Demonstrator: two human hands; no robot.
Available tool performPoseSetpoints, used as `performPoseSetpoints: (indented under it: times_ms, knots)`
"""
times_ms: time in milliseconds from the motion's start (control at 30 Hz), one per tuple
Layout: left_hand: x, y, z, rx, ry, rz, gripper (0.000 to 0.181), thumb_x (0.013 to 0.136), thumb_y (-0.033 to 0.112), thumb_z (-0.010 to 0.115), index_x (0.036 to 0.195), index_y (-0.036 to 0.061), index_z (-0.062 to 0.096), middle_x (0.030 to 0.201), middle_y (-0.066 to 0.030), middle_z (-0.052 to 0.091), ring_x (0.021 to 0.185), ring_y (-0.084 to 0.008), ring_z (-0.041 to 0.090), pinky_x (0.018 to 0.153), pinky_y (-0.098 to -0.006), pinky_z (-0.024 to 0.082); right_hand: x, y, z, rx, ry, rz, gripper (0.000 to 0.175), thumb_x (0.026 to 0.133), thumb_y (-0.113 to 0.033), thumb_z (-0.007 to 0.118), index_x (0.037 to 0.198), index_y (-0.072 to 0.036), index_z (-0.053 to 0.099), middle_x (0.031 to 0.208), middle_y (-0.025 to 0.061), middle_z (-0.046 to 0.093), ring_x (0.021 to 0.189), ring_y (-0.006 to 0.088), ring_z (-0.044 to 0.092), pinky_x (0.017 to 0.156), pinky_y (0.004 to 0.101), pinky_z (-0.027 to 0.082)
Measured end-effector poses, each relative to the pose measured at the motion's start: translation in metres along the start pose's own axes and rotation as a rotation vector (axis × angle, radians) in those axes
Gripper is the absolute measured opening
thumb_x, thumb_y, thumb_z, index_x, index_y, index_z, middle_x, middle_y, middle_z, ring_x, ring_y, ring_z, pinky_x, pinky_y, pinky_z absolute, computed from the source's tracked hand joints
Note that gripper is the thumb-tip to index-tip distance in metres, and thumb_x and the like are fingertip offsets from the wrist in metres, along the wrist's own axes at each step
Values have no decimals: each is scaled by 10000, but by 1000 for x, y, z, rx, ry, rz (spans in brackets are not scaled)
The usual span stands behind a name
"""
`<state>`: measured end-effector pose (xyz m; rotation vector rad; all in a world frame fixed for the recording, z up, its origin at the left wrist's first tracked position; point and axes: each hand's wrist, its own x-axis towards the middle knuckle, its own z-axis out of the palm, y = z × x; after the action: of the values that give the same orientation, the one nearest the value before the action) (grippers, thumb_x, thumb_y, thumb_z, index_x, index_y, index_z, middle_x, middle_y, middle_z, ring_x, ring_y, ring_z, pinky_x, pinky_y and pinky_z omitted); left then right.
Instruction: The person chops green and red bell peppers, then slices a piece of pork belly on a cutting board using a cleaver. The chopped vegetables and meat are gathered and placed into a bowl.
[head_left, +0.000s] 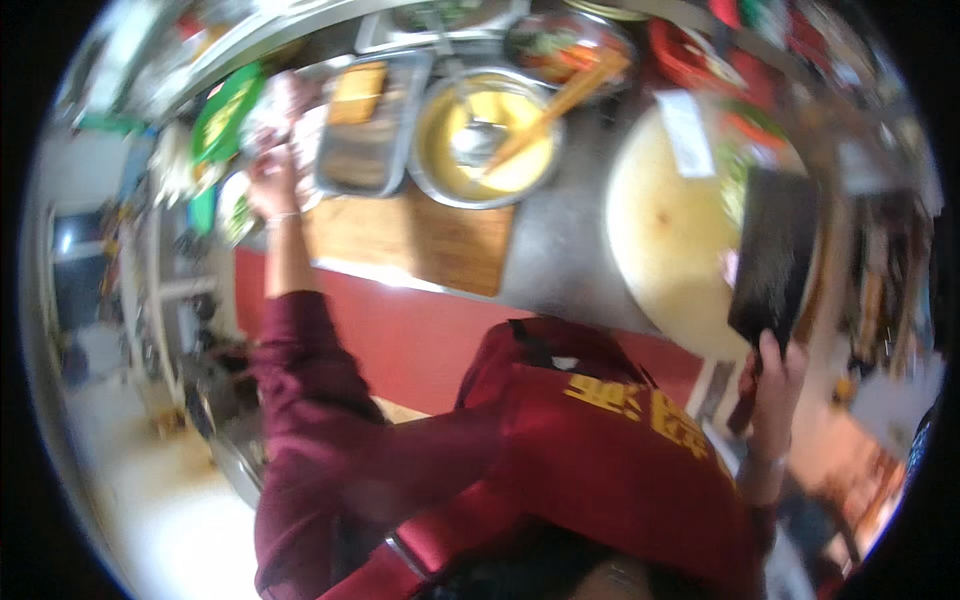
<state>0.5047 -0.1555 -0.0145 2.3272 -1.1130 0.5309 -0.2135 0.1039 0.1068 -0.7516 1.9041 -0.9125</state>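
Note:
My right hand (778, 386) grips the handle of a broad dark cleaver (776, 247), whose blade lies over the right side of a round chopping board (660, 217). Chopped green bits (731, 180) and a small pink piece (727, 266) show beside the blade. Over on the left, my left hand (274, 184) reaches to a blurred pink-and-white heap (277, 112). Blur hides whether its fingers hold anything. Right of that hand is a clear plastic tub (360, 157) with a yellow-orange block (358, 91) in it.
A steel bowl (551, 161) of yellow liquid holds a ladle (476, 142) and a wooden utensil (559, 112). Behind it is a bowl of cut vegetables (566, 49). A wooden board (450, 247) lies at the counter's front, a green basket (225, 112) at the left, a red basket (686, 60) at the back right.

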Motion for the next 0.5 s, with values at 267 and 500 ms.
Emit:
performPoseSetpoints:
  times_ms: [267, 500]
  knots:
    - [85, -70, 94, -248, -363, 63, 560, 918, 505, 700, 1287, 84, 713, 1319, -156, 700, 1166, -269, 689, 997, -388, 514, -14, -16, -19, 526, 181, 160, 338, 1056, -270, 551, 823, -27, 570, 626, 63, 595, 419, 155, 532, 386, 303, 450]
    - [-134, 67, -37, -572, -111, 458, 363, 947, 56, 715, 1302, 51, 640, 1266, -141, 684, 1133, -274, 668, 843, -406, 610, 64, 38, -61, -291, 411, -385, 204, 882, -114, 615, 982, 44, 694, 664, 96, 624, 565, 150, 580, 546, 331, 459]
